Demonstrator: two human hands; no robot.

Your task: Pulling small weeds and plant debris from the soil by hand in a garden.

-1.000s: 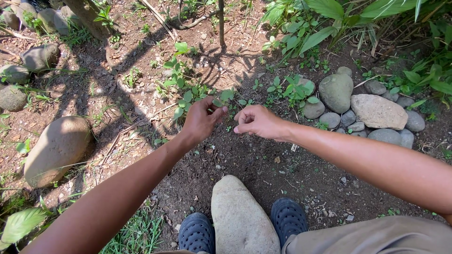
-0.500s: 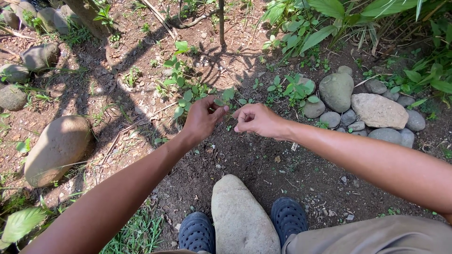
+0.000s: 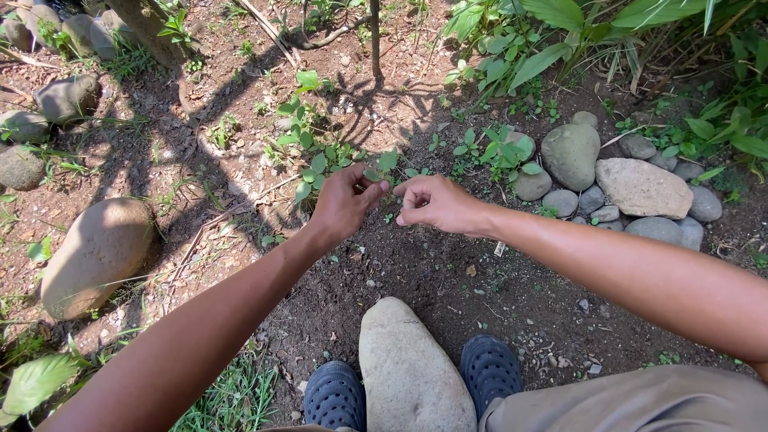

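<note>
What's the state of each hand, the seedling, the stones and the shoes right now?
left hand: fingers pinched on the small green seedling
right hand: fingers curled, tips by the seedling; grip unclear
small green seedling: upright, rooted in soil
pale stone: lying flat between the shoes
dark shoes: on the ground, either side of that stone
stone pile: resting, untouched

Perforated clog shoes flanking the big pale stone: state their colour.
Dark navy blue clog shoes, clearest in the head view.

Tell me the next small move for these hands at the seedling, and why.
Probably pinch lower on the stem. The left hand and right hand both have fingers closed near the top of the small seedling, well above the soil.
</note>
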